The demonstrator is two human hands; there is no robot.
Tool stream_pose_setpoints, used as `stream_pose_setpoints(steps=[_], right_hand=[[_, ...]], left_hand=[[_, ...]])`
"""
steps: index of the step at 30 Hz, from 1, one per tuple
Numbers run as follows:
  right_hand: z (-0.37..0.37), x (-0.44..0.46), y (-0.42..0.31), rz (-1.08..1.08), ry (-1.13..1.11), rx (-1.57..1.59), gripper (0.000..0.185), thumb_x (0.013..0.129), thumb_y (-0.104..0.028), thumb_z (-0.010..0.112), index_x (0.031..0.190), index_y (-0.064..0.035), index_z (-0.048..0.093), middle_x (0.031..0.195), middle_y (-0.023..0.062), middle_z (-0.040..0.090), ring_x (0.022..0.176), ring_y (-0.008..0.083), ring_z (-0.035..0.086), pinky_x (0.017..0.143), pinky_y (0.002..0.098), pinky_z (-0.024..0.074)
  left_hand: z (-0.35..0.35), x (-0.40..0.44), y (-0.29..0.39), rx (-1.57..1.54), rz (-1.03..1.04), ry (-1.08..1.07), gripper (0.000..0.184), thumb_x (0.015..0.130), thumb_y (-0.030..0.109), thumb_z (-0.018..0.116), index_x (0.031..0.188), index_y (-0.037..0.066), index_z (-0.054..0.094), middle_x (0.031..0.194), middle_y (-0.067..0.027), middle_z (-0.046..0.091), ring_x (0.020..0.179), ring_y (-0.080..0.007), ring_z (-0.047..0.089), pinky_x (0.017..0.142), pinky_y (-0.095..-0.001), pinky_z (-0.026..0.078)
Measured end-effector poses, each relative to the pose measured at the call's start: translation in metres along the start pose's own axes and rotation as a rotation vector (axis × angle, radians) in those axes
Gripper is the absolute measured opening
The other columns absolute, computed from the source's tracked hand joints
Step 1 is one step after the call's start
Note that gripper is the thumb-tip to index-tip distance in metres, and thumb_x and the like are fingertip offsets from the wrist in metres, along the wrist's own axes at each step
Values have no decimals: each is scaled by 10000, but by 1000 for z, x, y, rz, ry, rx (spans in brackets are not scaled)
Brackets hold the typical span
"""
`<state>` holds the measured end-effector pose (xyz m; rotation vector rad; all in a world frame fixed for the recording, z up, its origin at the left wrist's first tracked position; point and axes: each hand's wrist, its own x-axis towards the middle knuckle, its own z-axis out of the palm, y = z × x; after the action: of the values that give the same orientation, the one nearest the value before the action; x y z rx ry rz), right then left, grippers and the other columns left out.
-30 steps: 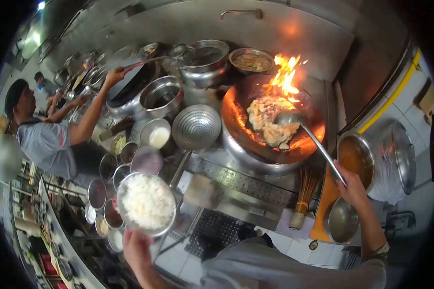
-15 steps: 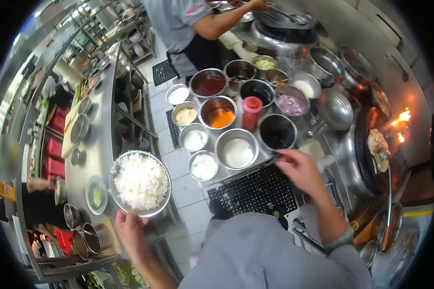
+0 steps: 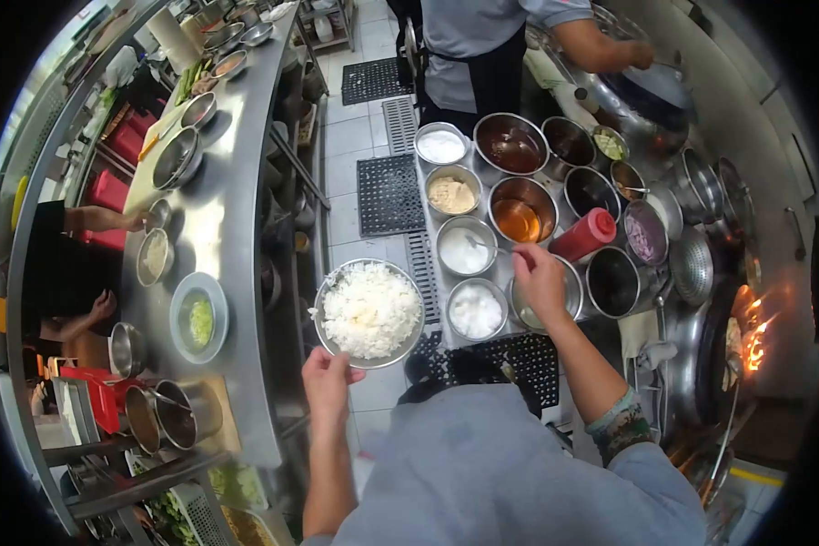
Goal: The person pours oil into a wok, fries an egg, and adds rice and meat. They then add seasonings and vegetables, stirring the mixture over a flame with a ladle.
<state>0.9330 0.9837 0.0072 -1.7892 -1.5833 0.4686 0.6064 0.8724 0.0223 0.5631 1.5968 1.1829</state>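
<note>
In the head view my left hand (image 3: 329, 373) grips the near rim of a metal bowl (image 3: 399, 357) heaped with white cooked rice (image 3: 371, 309). The bowl hangs over the floor gap between the two counters. My right hand (image 3: 540, 280) is over the seasoning pots, its fingers closed on the handle of a small spoon (image 3: 484, 246). The spoon's tip lies over a metal pot of white powder (image 3: 464, 250). Just below that stands another pot of white grains (image 3: 475, 311). Orange liquid (image 3: 517, 219) fills part of the pot behind my hand. A red squeeze bottle (image 3: 584, 234) leans to its right.
Flames (image 3: 755, 341) rise beside a wok (image 3: 692, 369) at the right. A co-worker (image 3: 473, 55) stands at another wok ahead. On the left, a steel counter (image 3: 237, 300) holds several bowls; another person's hand (image 3: 139, 221) reaches over it. Black mats (image 3: 389, 196) cover parts of the tiled floor.
The view has turned left. My right hand has moved from the front edge of the pots to the white powder and taken the spoon. My left hand still holds the rice bowl.
</note>
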Motion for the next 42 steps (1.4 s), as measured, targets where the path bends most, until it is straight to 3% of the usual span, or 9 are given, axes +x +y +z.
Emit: stream_pose_setpoints(steps=[2,4,6,8,10,17,31,37,42], right_hand=[[7,17,1,-213,37,177,97,821,-57,616,894,5,630,800,171,648,737,312,646,668,370,497],[-2,31,-4,-215,30,165,78,829,-48,607,885,3,624,801,160,647,714,298,650,641,360,499],[-29,44,-26,-285,139,151,93,845,-62,614,904,4,644,764,118,660,642,160,635,597,269,485],[-39,61,-33,-235,155,143,93,847,-66,619,897,9,640,732,97,663,632,129,629,577,256,479],[-34,85,-32,-203,192,224,74,828,-77,617,878,-25,634,719,130,649,644,252,657,581,327,493],[37,182,-19,-204,286,218,90,814,-157,618,833,-70,632,729,141,660,695,331,653,621,423,494],[88,217,9,-73,214,228,113,797,-156,613,823,-52,650,755,158,669,722,345,659,653,431,504],[58,207,24,221,108,714,112,829,-85,601,855,21,628,737,104,683,517,114,611,458,224,468],[-11,167,-15,244,-8,819,117,869,-107,587,898,4,610,738,85,667,538,100,594,477,211,454]], left_hand=[[8,4,-1,-11,-6,-22,81,856,46,563,790,39,517,725,-45,581,579,-91,555,544,-244,534],[20,8,2,-16,7,-37,75,856,45,559,794,36,517,732,-50,584,580,-91,555,546,-244,535],[26,7,3,-35,0,-3,68,854,39,553,795,33,519,745,-59,591,578,-95,560,547,-246,537],[29,5,3,-31,-9,1,63,851,35,552,797,32,519,744,-59,591,579,-97,562,545,-247,537],[31,4,3,-29,-15,0,58,848,30,552,800,32,519,742,-59,590,580,-98,563,544,-248,537],[39,-14,17,32,-56,94,53,849,26,545,807,35,514,753,-65,585,581,-111,559,537,-254,532],[31,-31,17,48,-65,265,42,850,59,554,862,19,556,794,-56,604,606,-118,563,568,-257,502],[41,10,6,11,-89,227,24,841,30,549,825,15,540,772,-69,591,605,-131,575,554,-264,527],[65,74,-7,13,13,120,81,830,0,551,773,24,499,728,-71,567,553,-161,590,510,-280,542]])
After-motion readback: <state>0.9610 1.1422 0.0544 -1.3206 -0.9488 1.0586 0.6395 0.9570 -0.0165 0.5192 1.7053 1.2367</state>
